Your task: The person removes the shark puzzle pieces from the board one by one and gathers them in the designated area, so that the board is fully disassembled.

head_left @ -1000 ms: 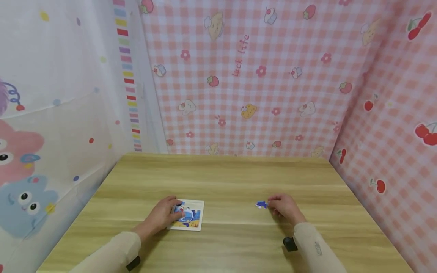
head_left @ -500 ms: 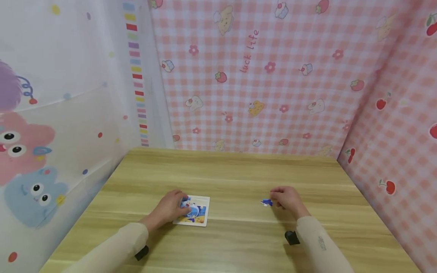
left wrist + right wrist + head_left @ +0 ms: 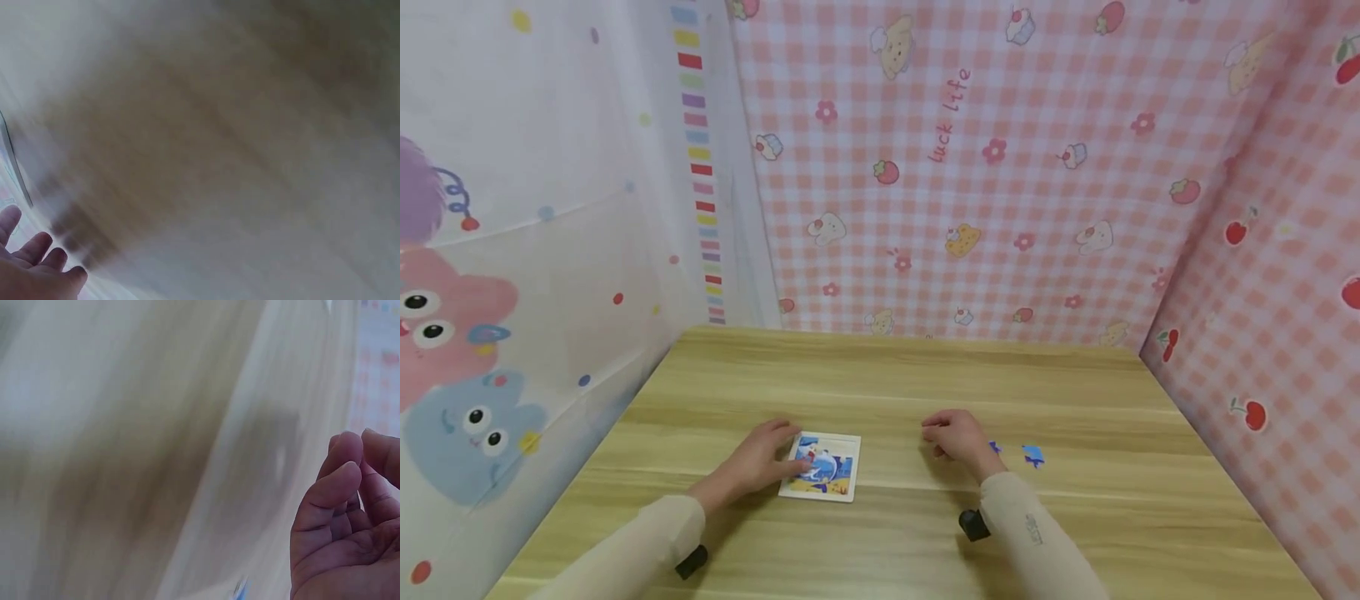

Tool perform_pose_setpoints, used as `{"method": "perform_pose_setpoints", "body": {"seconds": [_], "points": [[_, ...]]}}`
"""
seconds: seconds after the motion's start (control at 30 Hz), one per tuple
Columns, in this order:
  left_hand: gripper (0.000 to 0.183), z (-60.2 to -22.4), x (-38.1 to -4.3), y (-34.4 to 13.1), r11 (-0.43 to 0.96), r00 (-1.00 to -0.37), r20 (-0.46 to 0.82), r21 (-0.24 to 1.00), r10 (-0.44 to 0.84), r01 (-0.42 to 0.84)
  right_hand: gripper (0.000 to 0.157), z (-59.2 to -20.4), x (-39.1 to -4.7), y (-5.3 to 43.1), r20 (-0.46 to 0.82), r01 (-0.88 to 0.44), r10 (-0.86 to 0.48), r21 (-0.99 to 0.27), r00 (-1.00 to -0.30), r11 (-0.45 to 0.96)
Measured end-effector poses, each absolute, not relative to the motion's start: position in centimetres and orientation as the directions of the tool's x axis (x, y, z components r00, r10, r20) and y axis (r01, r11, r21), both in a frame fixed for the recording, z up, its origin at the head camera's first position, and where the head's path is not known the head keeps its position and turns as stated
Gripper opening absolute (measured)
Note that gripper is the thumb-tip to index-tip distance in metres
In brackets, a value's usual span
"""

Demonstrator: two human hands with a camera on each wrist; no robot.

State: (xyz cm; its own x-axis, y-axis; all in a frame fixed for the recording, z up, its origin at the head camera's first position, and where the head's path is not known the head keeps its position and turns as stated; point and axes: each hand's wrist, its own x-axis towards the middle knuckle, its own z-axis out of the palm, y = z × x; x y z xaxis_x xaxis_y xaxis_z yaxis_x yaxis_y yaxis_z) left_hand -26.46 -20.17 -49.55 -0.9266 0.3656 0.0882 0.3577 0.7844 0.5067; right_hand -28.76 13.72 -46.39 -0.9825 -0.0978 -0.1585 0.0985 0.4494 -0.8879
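A small jigsaw puzzle in a white tray (image 3: 841, 435), with a blue and yellow cartoon picture, lies left of centre in the head view. My left hand (image 3: 756, 462) rests at its left side, the thumb over the picture and the index finger by the upper left corner. Loosely bent fingers (image 3: 39, 248) show in the left wrist view. To the right of the tray, my right hand (image 3: 958, 437) is above the table, its thumb and fingertips drawn together. I cannot tell whether a piece is between them. Behind it lies a blue jigsaw piece (image 3: 995, 447), partly hidden.
A second blue piece (image 3: 1032, 456) lies farther right on the wooden table (image 3: 895, 392). A checked pink curtain (image 3: 1030, 192) hangs along the back and right, and a white cartoon curtain (image 3: 580, 258) along the left.
My right hand has moved left from the loose pieces toward the tray, uncovering the light blue piece. My left hand has drawn back slightly, showing more of the picture.
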Motion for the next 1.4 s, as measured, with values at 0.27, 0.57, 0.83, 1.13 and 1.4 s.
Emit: {"method": "perform_pose_setpoints", "body": {"seconds": [0.27, 0.57, 0.83, 1.13, 1.4], "points": [[0.073, -49.9, -26.5, -20.1, 0.784, -0.934, 0.053, 0.528, 0.354, 0.327, 0.019, -46.6, -28.3, 6.9, -0.174, 0.081, -0.188, -0.904, -0.967, 0.42], [0.072, -49.9, -26.0, -19.7, 0.762, -0.933, 0.062, 0.559, 0.354, 0.326, 0.021, -48.0, -27.5, 1.6, -0.181, 0.089, -0.23, -0.929, -0.956, 0.36], [0.073, -49.9, -26.0, -19.9, 0.754, -0.927, 0.084, 0.556, 0.366, 0.349, 0.021, -48.4, -27.2, -0.4, -0.191, 0.095, -0.223, -0.92, -0.956, 0.381], [0.073, -50.2, -26.1, -20.6, 0.763, -0.935, 0.073, 0.558, 0.347, 0.327, 0.026, -48.4, -27.6, -1.5, -0.198, 0.066, -0.226, -0.872, -0.954, 0.485], [0.072, -50.3, -26.2, -20.7, 0.761, -0.939, 0.068, 0.567, 0.337, 0.314, 0.033, -48.4, -27.8, -1.6, -0.22, 0.065, -0.268, -0.87, -0.938, 0.489]]}}
